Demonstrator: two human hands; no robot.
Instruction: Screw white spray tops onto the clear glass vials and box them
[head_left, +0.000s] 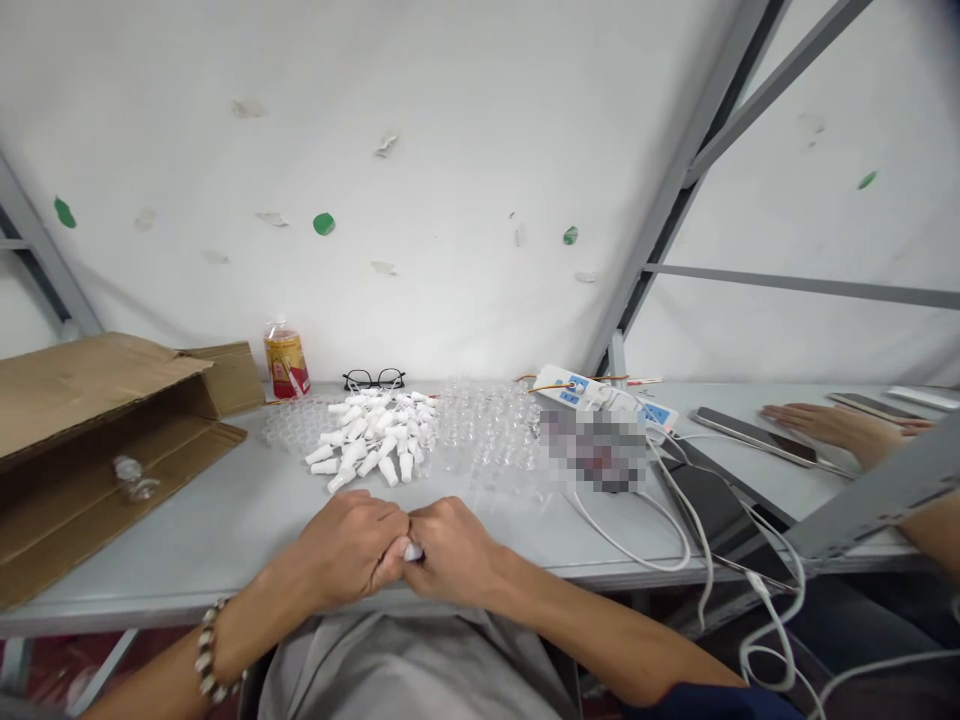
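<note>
My left hand (356,540) and my right hand (454,550) meet at the table's front edge, knuckle to knuckle, both closed. Between them shows the end of a small white piece (412,552); the rest of it is hidden by my fingers. Just beyond lies a heap of white spray caps (375,430) with tapered tips. Clear little bottles (487,420) stand in a packed group right of the heap. More clear, round-mouthed pieces (296,425) are grouped on its left.
At left an open cardboard box (105,400) holds a few clear bottles (135,480). Eyeglasses (373,379) and a red-yellow container (286,360) are by the wall. A power strip (570,388), white cables (697,540) and a dark tablet (720,510) lie right, near another person's hand (825,425).
</note>
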